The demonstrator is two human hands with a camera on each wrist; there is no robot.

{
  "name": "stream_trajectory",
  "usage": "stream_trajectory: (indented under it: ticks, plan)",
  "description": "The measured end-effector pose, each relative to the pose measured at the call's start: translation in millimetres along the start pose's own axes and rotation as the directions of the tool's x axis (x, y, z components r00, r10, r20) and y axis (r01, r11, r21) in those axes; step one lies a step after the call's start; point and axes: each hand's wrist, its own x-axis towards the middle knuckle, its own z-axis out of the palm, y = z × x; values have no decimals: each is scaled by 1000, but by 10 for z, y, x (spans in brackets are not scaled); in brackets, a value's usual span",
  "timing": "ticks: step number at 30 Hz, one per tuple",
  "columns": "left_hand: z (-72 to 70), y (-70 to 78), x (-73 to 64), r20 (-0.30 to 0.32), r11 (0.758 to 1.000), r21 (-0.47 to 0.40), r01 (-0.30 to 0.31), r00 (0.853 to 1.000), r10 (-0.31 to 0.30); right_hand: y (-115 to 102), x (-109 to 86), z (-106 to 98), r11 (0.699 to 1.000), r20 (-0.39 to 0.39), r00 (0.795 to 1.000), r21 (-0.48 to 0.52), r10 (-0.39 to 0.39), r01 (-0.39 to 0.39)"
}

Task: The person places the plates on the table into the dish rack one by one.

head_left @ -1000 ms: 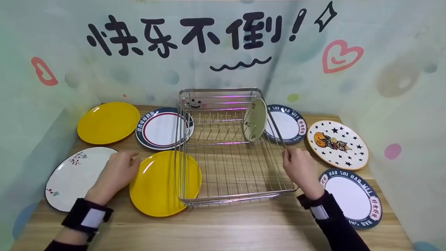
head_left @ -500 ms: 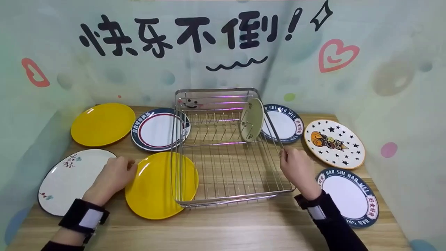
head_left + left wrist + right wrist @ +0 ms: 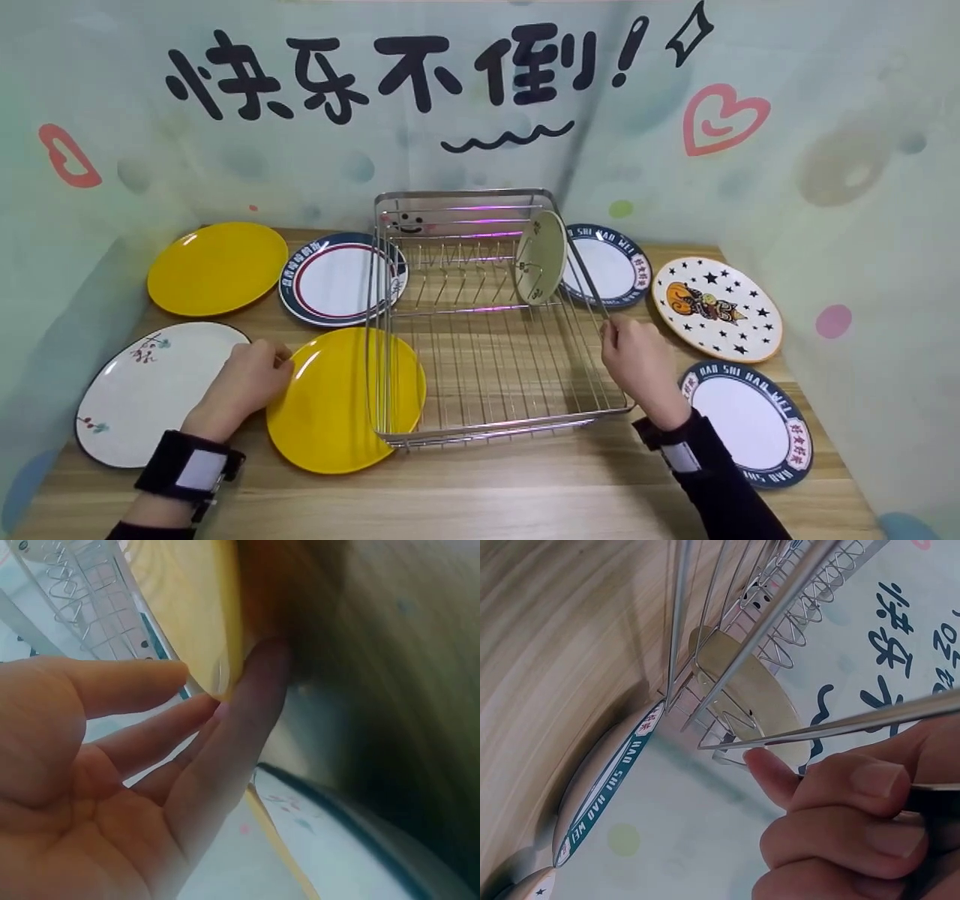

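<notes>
In the head view my left hand is by the left rim of the near yellow plate, which lies on the table. The left wrist view has fingers of this hand right at the yellow rim, with the thumb apart from them. My right hand grips the right top rail of a metal wire dish rack, fingers curled, as the right wrist view also shows. A pale green dish stands on edge in the rack's rear right part, behind wires in the right wrist view.
Left lie another yellow plate, a white flowered plate and a blue-rimmed plate. Right are two more blue-rimmed plates, one far and one near, with a star-patterned plate between. A printed backdrop stands behind.
The head view has shifted slightly, so the scene sits a little further left. Both hands keep their places at the yellow plate and the rack, and no plate has visibly moved.
</notes>
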Motion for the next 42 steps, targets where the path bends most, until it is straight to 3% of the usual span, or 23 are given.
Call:
stream_trajectory:
  ticks: [9, 16, 30, 42]
  plan:
    - [2, 6, 28, 22, 1000, 10, -3, 1000, 3, 5, 0, 6, 1000, -12, 1000, -14, -4, 4]
    - [30, 6, 23, -6, 1000, 10, -18, 1000, 18, -6, 0, -2, 1000, -12, 1000, -11, -16, 16]
    - [50, 64, 50, 16, 998, -2, 57, 998, -57, 6, 1, -4, 1000, -4, 1000, -15, 0, 0]
    - [-18, 48, 34, 51, 998, -19, 53, 997, -52, 6, 8, 6, 1000, -14, 1000, -29, -6, 6]
